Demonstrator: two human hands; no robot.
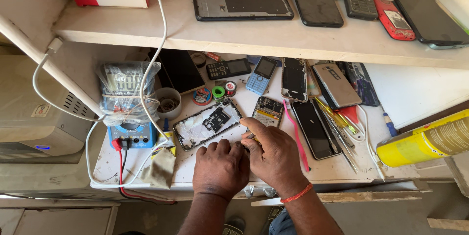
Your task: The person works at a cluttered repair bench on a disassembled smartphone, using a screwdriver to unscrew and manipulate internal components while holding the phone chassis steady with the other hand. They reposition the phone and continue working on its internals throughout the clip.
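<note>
The white bench [391, 98] is carrying everything, with a yellow spray can [424, 139] lying well to the right of the right hand [274, 157] and a blue multimeter [131, 135] sitting off to the left of the left hand [221, 166]. Just above the left hand's knuckles an opened phone frame [207, 123] is lying flat, while a bare phone board [267, 111] is resting just beyond the right hand. The left hand is pressing down with fingers curled, seemingly empty, and the right hand is pinching what may be a small tool, though the hands are hiding it.
</note>
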